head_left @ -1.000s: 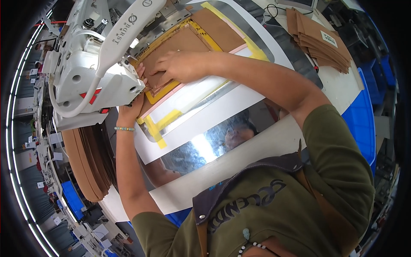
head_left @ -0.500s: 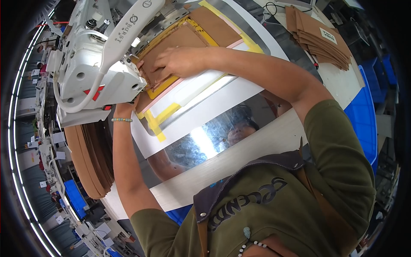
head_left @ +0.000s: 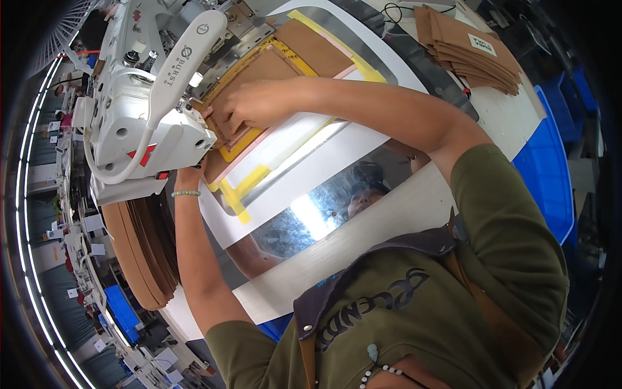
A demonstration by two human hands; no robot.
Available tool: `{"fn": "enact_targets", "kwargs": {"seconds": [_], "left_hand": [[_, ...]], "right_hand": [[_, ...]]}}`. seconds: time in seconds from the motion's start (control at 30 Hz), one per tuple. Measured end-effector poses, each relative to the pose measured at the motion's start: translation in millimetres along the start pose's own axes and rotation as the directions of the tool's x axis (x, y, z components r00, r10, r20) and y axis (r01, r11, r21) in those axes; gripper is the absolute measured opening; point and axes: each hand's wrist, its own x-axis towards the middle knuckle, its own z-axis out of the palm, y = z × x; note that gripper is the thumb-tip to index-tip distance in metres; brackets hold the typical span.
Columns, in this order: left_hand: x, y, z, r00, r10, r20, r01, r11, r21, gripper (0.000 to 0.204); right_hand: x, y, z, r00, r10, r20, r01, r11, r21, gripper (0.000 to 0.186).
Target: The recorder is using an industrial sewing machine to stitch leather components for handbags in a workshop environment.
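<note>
My right hand (head_left: 262,104) rests on a brown fabric panel (head_left: 275,70), its fingers bent and slightly apart. A yellow frame (head_left: 295,55) surrounds the panel on the work surface beside the white sewing machine (head_left: 152,117). My left hand (head_left: 191,174) reaches in behind the machine head, which hides most of it. Only a few fingertips show past the head, at the panel's near-left edge; their grip is hidden. Under the frame lie brown material (head_left: 314,48), a pink strip and white sheets held by yellow tape (head_left: 245,185).
A stack of brown pieces (head_left: 470,55) lies at the far right, near a blue bin (head_left: 547,175). More brown pieces (head_left: 139,249) hang at the left below the machine. A shiny metal plate (head_left: 317,217) sits between the white sheet and the pale table edge (head_left: 363,243).
The view has shifted slightly. My right hand's fingers have drawn in and bent more over the panel. My left hand stays behind the machine head.
</note>
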Motion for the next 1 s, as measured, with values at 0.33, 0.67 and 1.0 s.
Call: {"fn": "enact_targets", "kwargs": {"seconds": [0.33,0.67,1.0], "left_hand": [[-19,6,-11,0.967,-0.228,-0.110,0.239,0.966,0.094,0.027],[-56,55,-23,0.843,-0.516,-0.150,0.428,0.814,-0.393,0.027],[-65,130,-20,0.912,-0.403,-0.071,0.399,0.915,-0.065,0.026]], "right_hand": [[7,-2,-1,0.992,0.118,-0.040,-0.123,0.972,-0.198,0.039],[-5,-19,1,1.000,0.007,-0.019,-0.010,0.989,-0.148,0.041],[-22,-46,2,1.000,-0.018,0.004,0.018,0.983,-0.185,0.040]]}}
